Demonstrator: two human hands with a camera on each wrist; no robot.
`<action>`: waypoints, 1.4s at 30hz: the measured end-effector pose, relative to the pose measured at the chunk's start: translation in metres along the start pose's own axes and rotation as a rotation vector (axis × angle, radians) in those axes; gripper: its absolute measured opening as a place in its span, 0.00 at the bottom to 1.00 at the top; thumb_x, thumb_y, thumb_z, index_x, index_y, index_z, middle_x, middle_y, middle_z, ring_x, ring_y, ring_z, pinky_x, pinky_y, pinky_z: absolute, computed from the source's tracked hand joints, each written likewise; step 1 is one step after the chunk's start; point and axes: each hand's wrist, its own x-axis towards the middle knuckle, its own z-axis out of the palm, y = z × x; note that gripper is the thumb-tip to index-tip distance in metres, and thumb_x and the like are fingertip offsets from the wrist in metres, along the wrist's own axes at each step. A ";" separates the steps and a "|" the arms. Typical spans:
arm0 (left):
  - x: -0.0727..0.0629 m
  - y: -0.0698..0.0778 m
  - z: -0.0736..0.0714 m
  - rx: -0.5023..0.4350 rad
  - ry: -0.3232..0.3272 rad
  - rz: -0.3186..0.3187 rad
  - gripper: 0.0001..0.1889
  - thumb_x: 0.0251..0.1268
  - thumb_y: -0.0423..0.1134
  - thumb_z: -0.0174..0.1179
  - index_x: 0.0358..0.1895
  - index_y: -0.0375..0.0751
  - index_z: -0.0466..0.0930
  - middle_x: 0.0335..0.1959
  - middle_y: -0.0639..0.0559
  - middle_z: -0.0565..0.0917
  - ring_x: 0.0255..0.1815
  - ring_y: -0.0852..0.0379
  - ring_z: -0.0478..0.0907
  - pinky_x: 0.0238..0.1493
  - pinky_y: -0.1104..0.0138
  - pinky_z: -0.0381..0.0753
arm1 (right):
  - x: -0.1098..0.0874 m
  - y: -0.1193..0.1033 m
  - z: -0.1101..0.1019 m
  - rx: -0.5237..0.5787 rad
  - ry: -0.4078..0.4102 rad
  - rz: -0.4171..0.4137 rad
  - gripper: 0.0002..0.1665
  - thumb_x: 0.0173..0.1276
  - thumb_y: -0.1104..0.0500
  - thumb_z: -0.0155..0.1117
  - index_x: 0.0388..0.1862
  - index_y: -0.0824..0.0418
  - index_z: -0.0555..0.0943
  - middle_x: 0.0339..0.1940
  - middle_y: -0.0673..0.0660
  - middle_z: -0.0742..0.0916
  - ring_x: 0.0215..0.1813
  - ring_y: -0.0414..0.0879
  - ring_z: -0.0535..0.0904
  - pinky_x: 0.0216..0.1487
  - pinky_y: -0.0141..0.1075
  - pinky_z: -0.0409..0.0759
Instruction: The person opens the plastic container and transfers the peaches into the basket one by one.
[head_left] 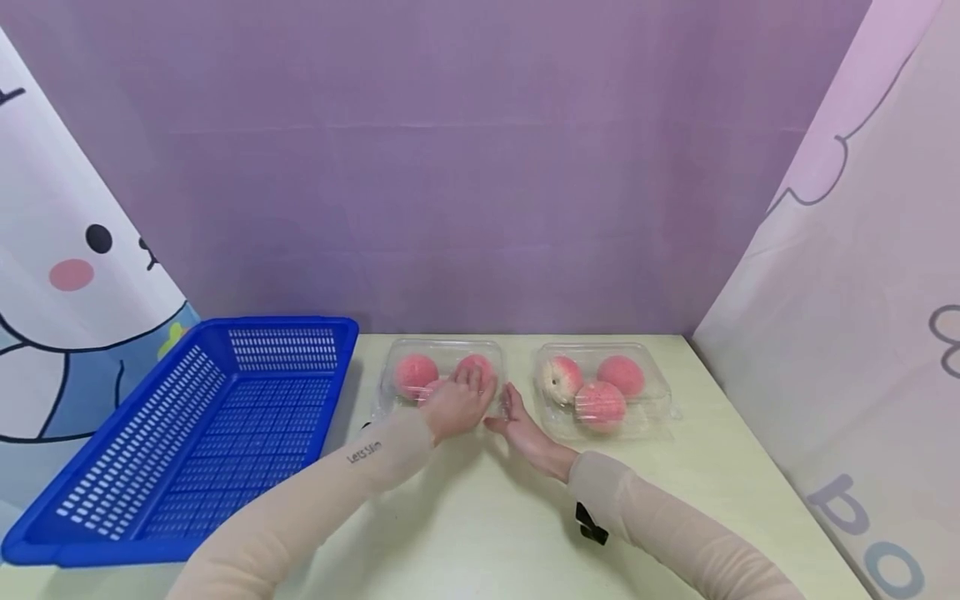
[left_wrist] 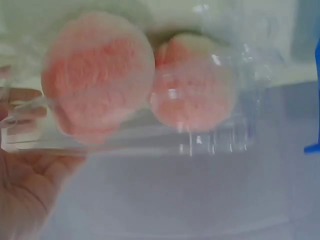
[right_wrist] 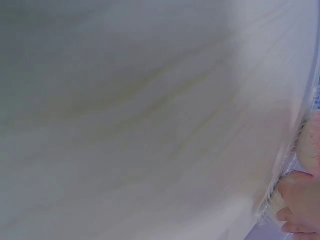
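Note:
Two clear plastic clamshell boxes of peaches stand side by side on the table in the head view. My left hand (head_left: 459, 407) lies over the left clamshell box (head_left: 390, 400), its fingers extended across the lid above a peach (head_left: 416, 375). At that box's right end is my right hand (head_left: 531, 440), fingers straight and thumb apart, fingertips right at the plastic wall. The right clamshell box (head_left: 648, 421) holds three peaches. Close up in the left wrist view, two peaches (left_wrist: 100, 75) show through the plastic, with a hand (left_wrist: 30, 185) by one end.
A large blue plastic basket (head_left: 330, 417) stands on the left of the pale table (head_left: 450, 533). A purple cloth backdrop (head_left: 480, 167) rises behind, with printed panels on both sides. Pale fabric (right_wrist: 125, 150) fills most of the right wrist view.

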 end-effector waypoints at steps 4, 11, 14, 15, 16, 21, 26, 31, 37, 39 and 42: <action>0.003 -0.004 -0.004 -0.031 -0.091 0.043 0.25 0.68 0.49 0.45 0.63 0.39 0.65 0.57 0.38 0.75 0.56 0.47 0.75 0.44 0.59 0.81 | 0.000 -0.003 0.000 0.011 -0.012 0.011 0.52 0.64 0.60 0.54 0.72 0.63 0.30 0.74 0.65 0.40 0.74 0.58 0.33 0.72 0.53 0.38; 0.006 -0.009 -0.015 -0.078 -0.223 0.057 0.26 0.68 0.48 0.45 0.65 0.38 0.61 0.61 0.40 0.72 0.60 0.49 0.72 0.46 0.58 0.81 | -0.014 -0.026 0.003 0.011 -0.016 -0.005 0.51 0.63 0.62 0.53 0.71 0.67 0.31 0.73 0.68 0.41 0.74 0.60 0.34 0.72 0.53 0.37; 0.007 -0.012 -0.018 -0.077 -0.234 0.091 0.26 0.69 0.47 0.45 0.65 0.36 0.60 0.60 0.39 0.72 0.60 0.49 0.72 0.47 0.60 0.80 | -0.009 -0.018 0.002 0.005 -0.006 -0.006 0.51 0.63 0.61 0.54 0.72 0.65 0.31 0.74 0.66 0.41 0.74 0.58 0.35 0.72 0.52 0.38; 0.007 -0.015 -0.019 -0.110 -0.236 0.101 0.25 0.69 0.45 0.45 0.65 0.36 0.60 0.60 0.38 0.71 0.59 0.48 0.72 0.46 0.61 0.81 | -0.006 -0.014 0.001 0.006 -0.007 -0.008 0.51 0.64 0.60 0.54 0.72 0.64 0.31 0.74 0.65 0.41 0.74 0.58 0.35 0.72 0.52 0.38; 0.008 -0.018 -0.020 -0.088 -0.247 0.125 0.25 0.68 0.43 0.46 0.65 0.35 0.59 0.60 0.38 0.71 0.59 0.48 0.72 0.47 0.62 0.80 | -0.003 -0.009 0.000 0.006 -0.010 -0.010 0.52 0.64 0.60 0.54 0.72 0.63 0.30 0.74 0.64 0.40 0.74 0.58 0.34 0.72 0.52 0.37; 0.009 -0.041 -0.030 -0.060 -0.267 0.183 0.26 0.64 0.34 0.48 0.65 0.33 0.57 0.63 0.38 0.67 0.61 0.46 0.70 0.55 0.64 0.76 | 0.000 -0.002 -0.001 0.018 -0.047 -0.020 0.50 0.66 0.61 0.51 0.72 0.60 0.28 0.74 0.62 0.39 0.75 0.57 0.33 0.72 0.53 0.37; 0.011 -0.046 -0.033 -0.064 -0.266 0.187 0.27 0.64 0.33 0.47 0.66 0.34 0.54 0.65 0.38 0.65 0.62 0.47 0.70 0.54 0.64 0.76 | -0.002 -0.001 -0.002 0.009 -0.036 -0.009 0.48 0.67 0.61 0.49 0.72 0.60 0.29 0.74 0.63 0.41 0.75 0.57 0.34 0.71 0.55 0.39; 0.010 -0.046 -0.033 -0.131 -0.280 0.143 0.31 0.62 0.33 0.51 0.68 0.35 0.52 0.66 0.38 0.63 0.63 0.47 0.68 0.55 0.64 0.76 | -0.001 -0.003 -0.002 -0.019 -0.020 -0.010 0.48 0.68 0.60 0.50 0.72 0.61 0.30 0.74 0.65 0.42 0.75 0.58 0.36 0.71 0.55 0.40; 0.009 -0.052 -0.034 -0.422 -0.302 0.017 0.31 0.67 0.42 0.50 0.70 0.39 0.51 0.70 0.39 0.58 0.68 0.46 0.61 0.64 0.59 0.67 | 0.002 -0.003 -0.004 -0.027 0.005 -0.002 0.52 0.65 0.58 0.56 0.73 0.58 0.31 0.74 0.64 0.45 0.74 0.61 0.41 0.70 0.57 0.46; 0.007 -0.056 -0.034 -0.490 -0.311 -0.003 0.33 0.67 0.48 0.49 0.71 0.39 0.50 0.70 0.40 0.57 0.70 0.47 0.57 0.67 0.58 0.62 | 0.002 -0.001 -0.005 -0.023 0.003 0.004 0.54 0.64 0.57 0.58 0.73 0.56 0.30 0.74 0.64 0.44 0.73 0.63 0.44 0.69 0.58 0.49; 0.003 -0.064 -0.034 -0.550 -0.303 -0.027 0.33 0.67 0.49 0.49 0.70 0.38 0.51 0.70 0.42 0.59 0.70 0.48 0.57 0.69 0.58 0.59 | 0.003 0.000 -0.005 -0.027 -0.001 -0.019 0.57 0.63 0.58 0.60 0.73 0.56 0.30 0.74 0.64 0.42 0.72 0.66 0.45 0.68 0.57 0.51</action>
